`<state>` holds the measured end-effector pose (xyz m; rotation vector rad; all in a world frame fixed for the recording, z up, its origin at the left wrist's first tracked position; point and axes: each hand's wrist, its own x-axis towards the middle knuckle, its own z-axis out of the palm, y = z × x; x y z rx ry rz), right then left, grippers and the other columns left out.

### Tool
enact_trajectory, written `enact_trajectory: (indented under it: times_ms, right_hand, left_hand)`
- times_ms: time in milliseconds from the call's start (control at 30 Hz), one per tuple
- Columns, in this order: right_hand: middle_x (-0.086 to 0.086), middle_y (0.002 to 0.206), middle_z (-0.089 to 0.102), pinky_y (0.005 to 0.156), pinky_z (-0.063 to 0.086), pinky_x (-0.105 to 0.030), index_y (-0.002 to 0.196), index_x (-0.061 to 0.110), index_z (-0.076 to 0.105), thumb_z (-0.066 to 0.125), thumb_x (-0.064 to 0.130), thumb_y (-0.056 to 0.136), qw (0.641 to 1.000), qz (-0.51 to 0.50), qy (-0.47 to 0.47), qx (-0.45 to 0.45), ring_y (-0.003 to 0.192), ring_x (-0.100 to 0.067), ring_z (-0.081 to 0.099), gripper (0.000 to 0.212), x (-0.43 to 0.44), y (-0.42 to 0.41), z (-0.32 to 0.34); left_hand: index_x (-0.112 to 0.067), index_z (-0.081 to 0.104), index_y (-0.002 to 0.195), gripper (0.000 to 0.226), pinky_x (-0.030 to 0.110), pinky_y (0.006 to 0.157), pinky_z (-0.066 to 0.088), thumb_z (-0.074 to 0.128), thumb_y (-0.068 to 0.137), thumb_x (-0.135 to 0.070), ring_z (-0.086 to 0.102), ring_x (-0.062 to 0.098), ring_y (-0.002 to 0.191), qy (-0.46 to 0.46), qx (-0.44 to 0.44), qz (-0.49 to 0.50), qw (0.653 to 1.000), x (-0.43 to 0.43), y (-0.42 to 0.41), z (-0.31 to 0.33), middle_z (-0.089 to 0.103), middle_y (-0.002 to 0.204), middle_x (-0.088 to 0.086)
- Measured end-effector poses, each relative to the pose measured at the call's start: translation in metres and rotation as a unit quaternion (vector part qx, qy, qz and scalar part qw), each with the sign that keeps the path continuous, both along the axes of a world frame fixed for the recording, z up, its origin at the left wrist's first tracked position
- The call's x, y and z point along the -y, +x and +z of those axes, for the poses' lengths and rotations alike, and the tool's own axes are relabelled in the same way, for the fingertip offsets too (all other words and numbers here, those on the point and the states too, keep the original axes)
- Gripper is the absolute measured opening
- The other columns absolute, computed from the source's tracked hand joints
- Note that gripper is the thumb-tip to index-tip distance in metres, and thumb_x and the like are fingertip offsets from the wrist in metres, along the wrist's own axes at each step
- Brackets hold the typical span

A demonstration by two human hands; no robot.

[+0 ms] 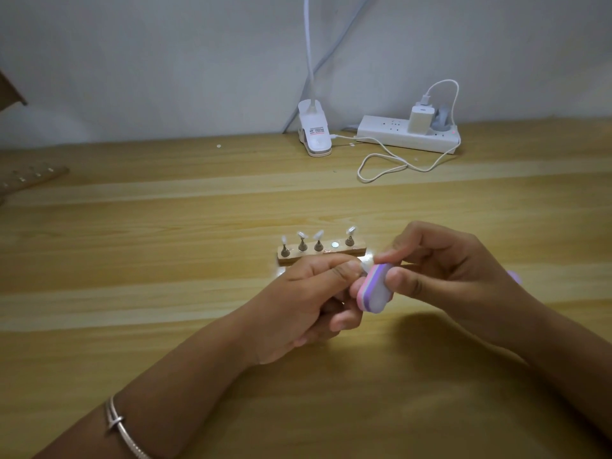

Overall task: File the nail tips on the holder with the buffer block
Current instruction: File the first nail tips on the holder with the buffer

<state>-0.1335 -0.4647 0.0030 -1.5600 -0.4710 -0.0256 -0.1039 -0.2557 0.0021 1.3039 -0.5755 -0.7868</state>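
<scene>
One tip [364, 267] was pinched by the left hand [308, 293] at frame centre, the buffer [376, 288] gripped against it by the right hand [447, 270]. Just above, four tips [301, 236] were seen on the holder [359, 250], one slot [335, 245] bared. Much filing was judged undone.

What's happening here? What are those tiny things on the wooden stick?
A person is filing fake nails. The right hand holds a pink and purple buffer block right next to a small clear piece, seemingly a nail tip, pinched in the left hand. Behind the hands, a wooden holder on the table carries four more nail tips on little stands, with one spot empty.
</scene>
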Motion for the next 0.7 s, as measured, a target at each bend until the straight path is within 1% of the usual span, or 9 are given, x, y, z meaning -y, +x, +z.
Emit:
enact_trajectory:
  times_ms: [67, 200, 267, 333, 400, 500, 567, 633, 700]
  right_hand:
    - [-0.012, 0.090, 0.074, 0.075, 0.059, -0.031, 0.091, 0.014, 0.072, 0.078, 0.039, 0.083, 1.000, 0.002, -0.012, 0.003, 0.080, -0.034, 0.068, 0.027, 0.001, 0.001, 0.003]
    - [-0.004, 0.081, 0.074, 0.073, 0.057, -0.027, 0.091, 0.004, 0.066, 0.068, 0.019, 0.083, 0.997, -0.070, -0.009, 0.006, 0.073, -0.023, 0.065, 0.017, 0.019, 0.009, 0.007]
    - [-0.007, 0.080, 0.074, 0.074, 0.056, -0.030, 0.090, 0.008, 0.068, 0.071, 0.016, 0.084, 0.997, -0.070, 0.021, 0.001, 0.074, -0.028, 0.064, 0.010, 0.022, 0.010, 0.007]
    - [-0.011, 0.081, 0.074, 0.074, 0.057, -0.032, 0.089, 0.012, 0.071, 0.072, 0.024, 0.085, 0.999, -0.032, 0.025, -0.004, 0.073, -0.033, 0.065, 0.013, 0.017, 0.007, 0.004]
    - [-0.014, 0.086, 0.075, 0.075, 0.057, -0.034, 0.092, 0.010, 0.072, 0.074, 0.031, 0.088, 1.000, -0.006, -0.013, -0.003, 0.076, -0.036, 0.066, 0.021, 0.012, 0.005, 0.003]
    - [-0.003, 0.084, 0.076, 0.074, 0.057, -0.028, 0.089, 0.001, 0.069, 0.067, 0.019, 0.085, 0.999, -0.041, -0.030, 0.000, 0.075, -0.022, 0.066, 0.018, 0.016, 0.007, 0.005]
    - [-0.005, 0.084, 0.076, 0.075, 0.057, -0.028, 0.087, 0.001, 0.068, 0.069, 0.017, 0.084, 0.999, -0.042, -0.029, -0.006, 0.076, -0.020, 0.066, 0.016, 0.016, 0.005, 0.004]
    - [-0.010, 0.088, 0.076, 0.076, 0.058, -0.030, 0.089, 0.010, 0.071, 0.073, 0.027, 0.089, 0.999, -0.003, -0.032, -0.008, 0.080, -0.021, 0.068, 0.017, 0.011, 0.002, 0.000]
    - [-0.010, 0.089, 0.076, 0.076, 0.058, -0.030, 0.091, 0.015, 0.072, 0.076, 0.038, 0.087, 0.999, 0.008, -0.045, 0.000, 0.081, -0.021, 0.069, 0.024, 0.006, 0.000, 0.001]
  left_hand:
    - [-0.023, 0.053, 0.072, 0.033, 0.011, 0.031, 0.020, 0.038, 0.101, -0.029, 0.020, 0.010, 0.037, -0.004, -0.002, -0.004, 1.000, 0.000, 0.000, 0.000, 0.044, 0.050, -0.004]
    - [-0.024, 0.051, 0.074, 0.032, 0.012, 0.031, 0.020, 0.037, 0.102, -0.030, 0.020, 0.011, 0.038, -0.007, 0.009, -0.021, 1.000, 0.000, 0.000, 0.001, 0.045, 0.052, -0.005]
    - [-0.025, 0.051, 0.075, 0.032, 0.013, 0.032, 0.021, 0.037, 0.102, -0.033, 0.020, 0.010, 0.036, 0.000, 0.025, -0.018, 1.000, 0.001, 0.000, 0.000, 0.047, 0.054, -0.005]
    - [-0.024, 0.052, 0.076, 0.032, 0.013, 0.033, 0.022, 0.037, 0.102, -0.034, 0.022, 0.008, 0.034, 0.011, 0.042, -0.008, 0.999, 0.001, 0.000, 0.000, 0.049, 0.056, -0.005]
    - [-0.024, 0.052, 0.075, 0.032, 0.013, 0.033, 0.022, 0.036, 0.102, -0.032, 0.021, 0.009, 0.035, 0.015, 0.053, -0.004, 0.998, 0.002, -0.001, 0.000, 0.049, 0.055, -0.004]
    - [-0.024, 0.051, 0.075, 0.032, 0.014, 0.033, 0.021, 0.036, 0.102, -0.033, 0.020, 0.013, 0.037, 0.022, 0.060, -0.004, 0.998, 0.002, -0.001, 0.000, 0.048, 0.054, -0.004]
    - [-0.021, 0.052, 0.077, 0.032, 0.015, 0.034, 0.021, 0.036, 0.102, -0.033, 0.020, 0.014, 0.038, 0.034, 0.066, -0.001, 0.997, 0.003, -0.002, -0.002, 0.048, 0.054, -0.005]
    - [-0.012, 0.053, 0.083, 0.034, 0.016, 0.034, 0.021, 0.036, 0.102, -0.035, 0.019, 0.016, 0.041, 0.050, 0.071, 0.004, 0.996, 0.003, -0.002, -0.003, 0.049, 0.054, -0.006]
    - [-0.016, 0.055, 0.081, 0.033, 0.017, 0.034, 0.020, 0.037, 0.101, -0.035, 0.019, 0.017, 0.043, 0.051, 0.069, 0.012, 0.996, 0.003, -0.002, -0.004, 0.048, 0.053, -0.006]
